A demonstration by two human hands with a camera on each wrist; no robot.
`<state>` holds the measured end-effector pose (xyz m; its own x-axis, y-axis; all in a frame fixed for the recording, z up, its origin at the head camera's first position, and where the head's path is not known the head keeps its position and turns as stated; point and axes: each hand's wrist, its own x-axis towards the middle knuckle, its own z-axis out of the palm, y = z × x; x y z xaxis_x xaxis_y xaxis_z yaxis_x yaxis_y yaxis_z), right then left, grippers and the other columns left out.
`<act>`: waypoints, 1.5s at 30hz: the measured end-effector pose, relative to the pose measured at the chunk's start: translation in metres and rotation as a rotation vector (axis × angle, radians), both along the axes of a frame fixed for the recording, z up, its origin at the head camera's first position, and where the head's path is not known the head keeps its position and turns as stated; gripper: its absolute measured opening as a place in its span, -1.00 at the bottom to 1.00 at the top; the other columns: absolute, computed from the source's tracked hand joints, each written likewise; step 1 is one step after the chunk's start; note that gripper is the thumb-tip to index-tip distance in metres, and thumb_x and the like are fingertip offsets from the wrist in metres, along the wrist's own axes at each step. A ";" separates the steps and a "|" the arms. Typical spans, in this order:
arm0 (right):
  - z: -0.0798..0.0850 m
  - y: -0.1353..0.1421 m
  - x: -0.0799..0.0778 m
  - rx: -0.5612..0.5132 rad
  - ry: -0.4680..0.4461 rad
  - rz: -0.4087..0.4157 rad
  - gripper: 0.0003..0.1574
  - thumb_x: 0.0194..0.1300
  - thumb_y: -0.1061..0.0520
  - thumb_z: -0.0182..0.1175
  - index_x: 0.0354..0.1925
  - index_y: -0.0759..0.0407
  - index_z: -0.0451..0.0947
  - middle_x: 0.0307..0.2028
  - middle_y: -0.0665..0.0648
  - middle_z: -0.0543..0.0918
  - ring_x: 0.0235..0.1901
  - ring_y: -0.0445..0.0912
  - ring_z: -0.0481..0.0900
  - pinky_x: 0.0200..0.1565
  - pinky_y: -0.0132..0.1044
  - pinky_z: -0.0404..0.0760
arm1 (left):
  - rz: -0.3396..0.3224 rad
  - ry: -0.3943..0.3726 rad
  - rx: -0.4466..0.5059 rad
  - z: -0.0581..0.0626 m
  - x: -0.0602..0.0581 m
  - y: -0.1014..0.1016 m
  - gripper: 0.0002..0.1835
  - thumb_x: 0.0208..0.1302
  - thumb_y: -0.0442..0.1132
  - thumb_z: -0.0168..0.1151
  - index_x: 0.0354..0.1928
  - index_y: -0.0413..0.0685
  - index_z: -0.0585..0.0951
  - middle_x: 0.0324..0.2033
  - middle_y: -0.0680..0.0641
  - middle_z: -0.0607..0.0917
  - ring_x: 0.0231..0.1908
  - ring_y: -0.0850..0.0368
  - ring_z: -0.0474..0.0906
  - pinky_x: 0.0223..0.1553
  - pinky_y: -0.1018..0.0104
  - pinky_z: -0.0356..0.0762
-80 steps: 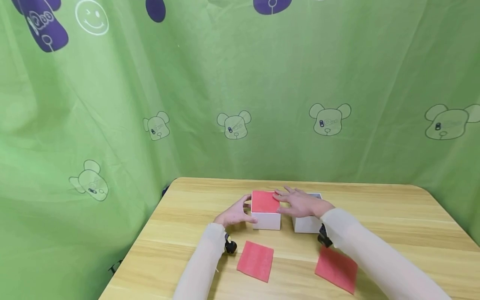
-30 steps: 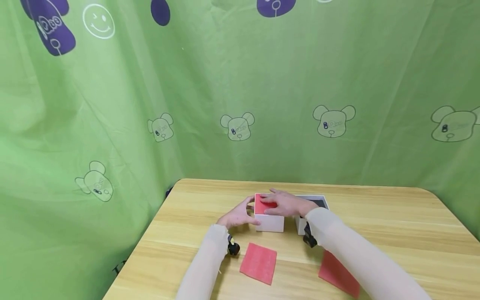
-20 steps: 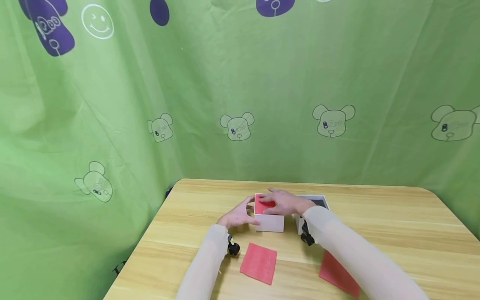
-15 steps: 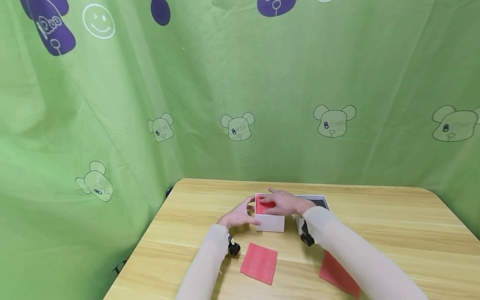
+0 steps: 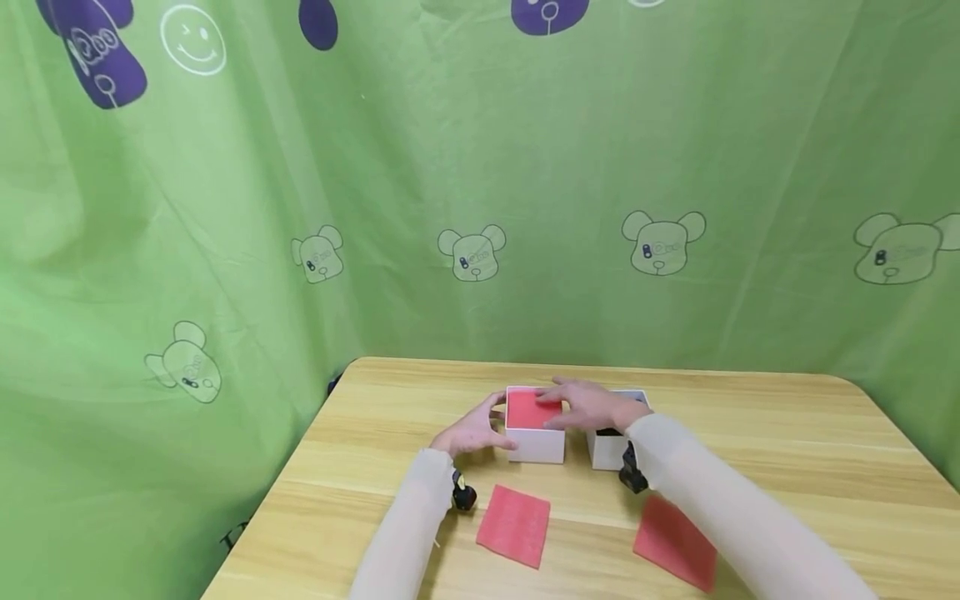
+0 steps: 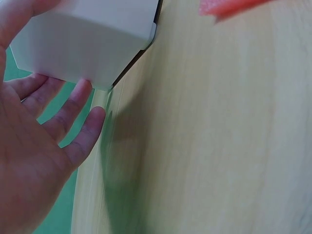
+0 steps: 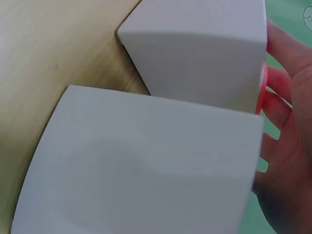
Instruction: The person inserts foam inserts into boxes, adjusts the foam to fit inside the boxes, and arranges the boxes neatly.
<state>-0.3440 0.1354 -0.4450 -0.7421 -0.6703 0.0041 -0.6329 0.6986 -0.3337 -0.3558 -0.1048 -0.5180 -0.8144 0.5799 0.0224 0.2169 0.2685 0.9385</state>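
Observation:
A white box (image 5: pixel 536 447) stands near the middle of the table, a square red foam sheet (image 5: pixel 525 408) lying inside its rim. My left hand (image 5: pixel 472 427) holds this box from the left, thumb along the front and fingers at the far side. In the left wrist view those fingertips (image 6: pixel 84 87) touch the box's edge. Over the box's right rim reaches my right hand (image 5: pixel 588 406), its extended fingers at the red foam. The right wrist view shows a red foam edge (image 7: pixel 262 90) at the box mouth, beside the fingers.
A second white box (image 5: pixel 606 452) with a dark inside stands to the right, partly under my right wrist. Two more red foam sheets lie in front: one left (image 5: pixel 514 527), one right (image 5: pixel 675 543) beside my sleeve. A green curtain (image 5: pixel 525 317) hangs behind the wooden table (image 5: pixel 795 467).
The foam sheet, earlier level with the box top, has sunk inside the rim. My right hand moved left over it, then slid back right, uncovering more red. The left hand keeps its hold.

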 end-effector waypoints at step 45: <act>0.008 -0.001 -0.001 0.063 0.031 -0.118 -0.65 -0.10 -0.20 0.28 -0.34 -0.11 0.51 -0.20 -0.03 0.44 -0.41 -0.15 0.34 -0.34 -0.28 0.36 | -0.009 -0.012 0.019 0.000 -0.001 -0.002 0.04 -0.23 -0.37 0.42 0.31 0.14 0.02 0.19 0.05 0.20 0.01 0.10 0.32 -0.11 0.28 0.42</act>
